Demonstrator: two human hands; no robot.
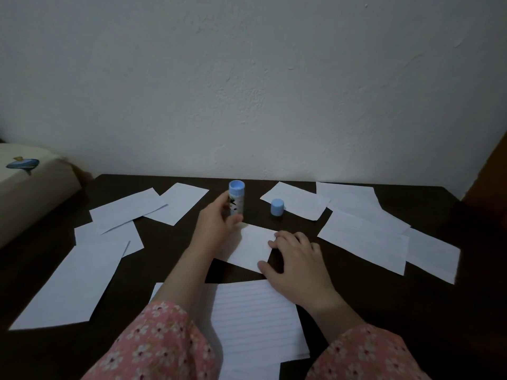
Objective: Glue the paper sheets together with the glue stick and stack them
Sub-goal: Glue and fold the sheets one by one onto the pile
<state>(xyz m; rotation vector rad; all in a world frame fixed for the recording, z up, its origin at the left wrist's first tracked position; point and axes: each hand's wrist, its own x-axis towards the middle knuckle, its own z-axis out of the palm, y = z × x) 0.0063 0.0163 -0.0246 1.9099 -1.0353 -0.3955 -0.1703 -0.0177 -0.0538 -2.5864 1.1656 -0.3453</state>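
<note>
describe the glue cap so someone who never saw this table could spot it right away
On the dark table, look to the far middle, just right of the glue stick that the left hand holds upright. The cap stands there alone on bare wood, by a sheet's corner. It is the only small blue cylinder among flat white sheets.

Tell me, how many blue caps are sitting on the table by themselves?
1. The loose blue cap stands on the dark table beyond the right hand, beside the glue stick held by the left hand.
</note>
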